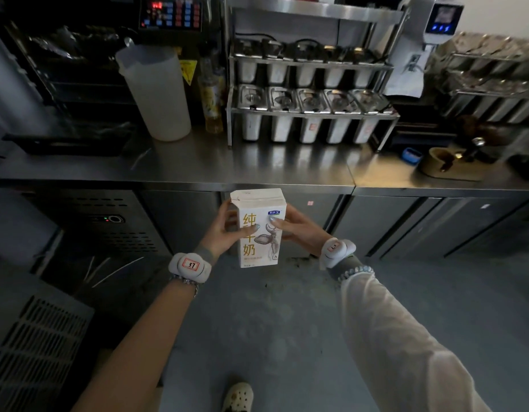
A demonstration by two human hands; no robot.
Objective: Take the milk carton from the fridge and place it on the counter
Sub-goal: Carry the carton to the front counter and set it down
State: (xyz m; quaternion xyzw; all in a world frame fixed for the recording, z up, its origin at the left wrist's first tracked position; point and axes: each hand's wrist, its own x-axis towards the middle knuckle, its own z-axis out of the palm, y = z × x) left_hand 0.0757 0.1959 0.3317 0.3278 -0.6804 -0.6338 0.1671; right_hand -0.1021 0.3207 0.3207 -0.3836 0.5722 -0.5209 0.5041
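A white milk carton [259, 227] with gold characters and a cow picture is upright in the air, just below the front edge of the steel counter [198, 165]. My left hand [224, 230] grips its left side and my right hand [299, 227] grips its right side, thumbs across the front face. The under-counter fridge doors [180, 215] behind the carton look closed.
On the counter stand a tall translucent jug [156, 90], a yellow bottle [212, 99], a rack of steel canisters [310, 114] and a small brown tray [447, 165] at the right. A control panel [171, 13] hangs above. A vented unit [34, 352] sits at lower left.
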